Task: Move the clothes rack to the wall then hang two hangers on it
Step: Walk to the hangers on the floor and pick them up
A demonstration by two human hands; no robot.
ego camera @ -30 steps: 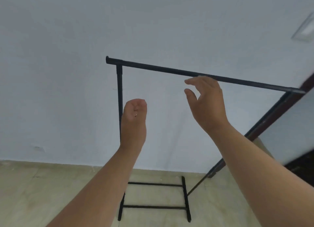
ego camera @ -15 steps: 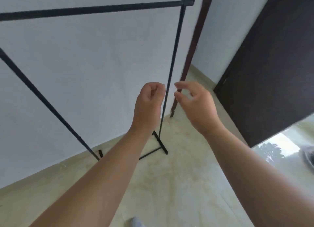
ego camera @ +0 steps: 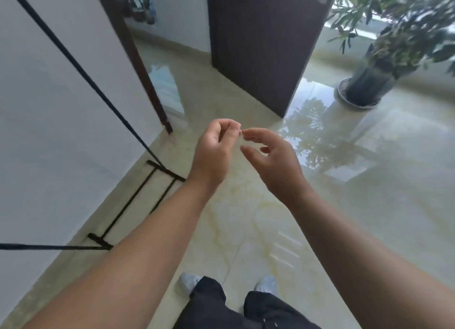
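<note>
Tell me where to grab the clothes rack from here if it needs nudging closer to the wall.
Probably the slanted upright of the clothes rack, reached with the left hand from the room side. It is a thin, bare pole easy to wrap, while the base sits low against the wall.

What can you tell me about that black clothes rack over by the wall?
The clothes rack is a thin black frame, metal by the look of it. Only its lower part shows: two slim uprights slant out of frame, each ending in a short foot bar on the pale tiled floor, with two long rails joining the feet. It stands beside the white wall. No hangers are visible, and neither hand touches it.
</note>
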